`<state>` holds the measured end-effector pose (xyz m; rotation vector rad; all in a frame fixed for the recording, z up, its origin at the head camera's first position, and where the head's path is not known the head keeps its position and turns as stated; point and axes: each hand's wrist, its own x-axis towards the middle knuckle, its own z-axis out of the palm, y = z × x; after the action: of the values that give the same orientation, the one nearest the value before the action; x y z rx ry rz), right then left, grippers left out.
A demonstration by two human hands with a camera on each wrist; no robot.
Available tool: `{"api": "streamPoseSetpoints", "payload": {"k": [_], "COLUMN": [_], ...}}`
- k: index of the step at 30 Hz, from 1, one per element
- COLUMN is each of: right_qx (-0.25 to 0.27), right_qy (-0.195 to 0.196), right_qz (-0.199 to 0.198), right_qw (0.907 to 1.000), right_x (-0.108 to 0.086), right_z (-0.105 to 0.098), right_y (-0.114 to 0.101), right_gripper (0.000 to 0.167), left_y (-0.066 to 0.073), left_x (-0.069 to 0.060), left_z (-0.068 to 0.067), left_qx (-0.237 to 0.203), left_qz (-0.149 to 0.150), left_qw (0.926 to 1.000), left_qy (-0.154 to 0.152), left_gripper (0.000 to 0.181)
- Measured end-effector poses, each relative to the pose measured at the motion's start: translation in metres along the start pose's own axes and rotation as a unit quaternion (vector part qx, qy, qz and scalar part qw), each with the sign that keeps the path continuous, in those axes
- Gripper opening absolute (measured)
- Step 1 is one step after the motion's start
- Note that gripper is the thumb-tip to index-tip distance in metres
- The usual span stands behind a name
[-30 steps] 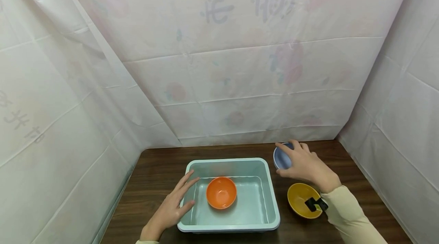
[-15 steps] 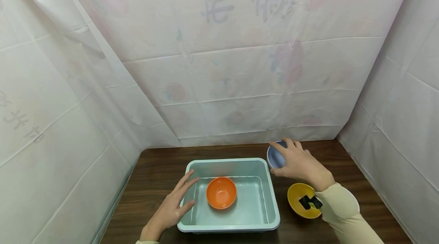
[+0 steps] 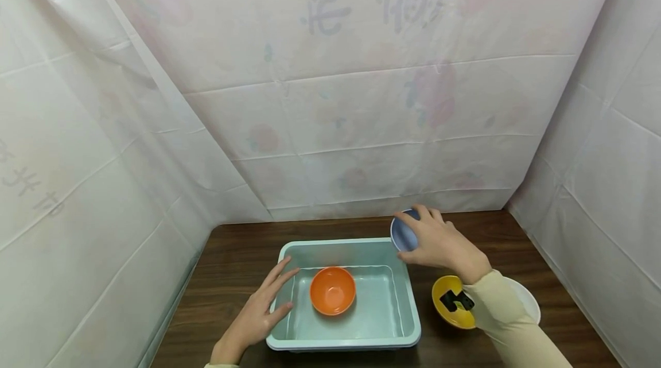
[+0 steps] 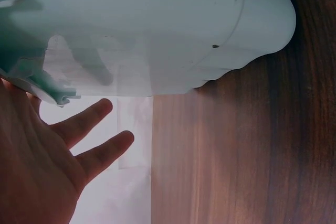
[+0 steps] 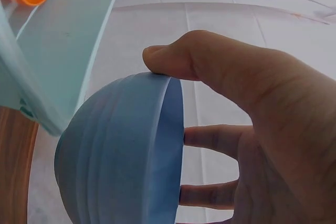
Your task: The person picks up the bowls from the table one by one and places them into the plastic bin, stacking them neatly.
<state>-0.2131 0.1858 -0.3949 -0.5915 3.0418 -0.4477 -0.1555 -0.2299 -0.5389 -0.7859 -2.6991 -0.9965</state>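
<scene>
My right hand (image 3: 443,244) grips a blue bowl (image 3: 403,234) by its rim, tilted, at the back right corner of the pale green basin (image 3: 343,345). The right wrist view shows the thumb on the outside of the blue bowl (image 5: 115,145) and fingertips at its rim. Inside the basin sits an orange bowl (image 3: 333,291). My left hand (image 3: 255,313) rests at the basin's left edge, fingers spread. In the left wrist view the left hand (image 4: 42,156) has its fingers extended beside the basin wall (image 4: 157,35).
A yellow bowl (image 3: 448,316) stands on the dark wooden table (image 3: 227,264) right of the basin. A white dish (image 3: 527,299) lies partly hidden behind the right sleeve. White patterned sheets (image 3: 361,98) hang behind and at both sides.
My right hand has moved left with the blue bowl, from the table's back right to the basin's corner. More of the white dish shows. The left hand has stayed in place.
</scene>
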Motion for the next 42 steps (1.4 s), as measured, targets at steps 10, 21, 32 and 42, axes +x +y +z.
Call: {"api": "streamPoseSetpoints", "payload": {"k": [10, 21, 32, 42], "right_qx": [-0.002, -0.001, -0.002, -0.006], "right_qy": [-0.011, -0.024, -0.035, -0.051], "right_qz": [-0.009, -0.019, -0.050, -0.075], "right_qw": [0.9999, 0.9995, 0.9982, 0.9959], "right_x": [0.008, 0.018, 0.026, 0.031], "right_z": [0.002, 0.011, 0.027, 0.036], "right_y": [-0.012, -0.027, -0.044, -0.060], "right_gripper": [0.084, 0.087, 0.086, 0.084], "left_y": [0.000, 0.002, 0.001, 0.001], "left_x": [0.000, -0.001, -0.001, -0.002], "left_z": [0.001, 0.002, 0.002, 0.001], "left_qx": [-0.008, -0.013, -0.017, -0.021], "left_qz": [-0.007, -0.008, -0.003, -0.005], "left_qw": [0.9999, 0.9998, 0.9998, 0.9997], "left_qy": [0.007, 0.010, 0.011, 0.006], "left_gripper": [0.057, 0.057, 0.058, 0.057]}}
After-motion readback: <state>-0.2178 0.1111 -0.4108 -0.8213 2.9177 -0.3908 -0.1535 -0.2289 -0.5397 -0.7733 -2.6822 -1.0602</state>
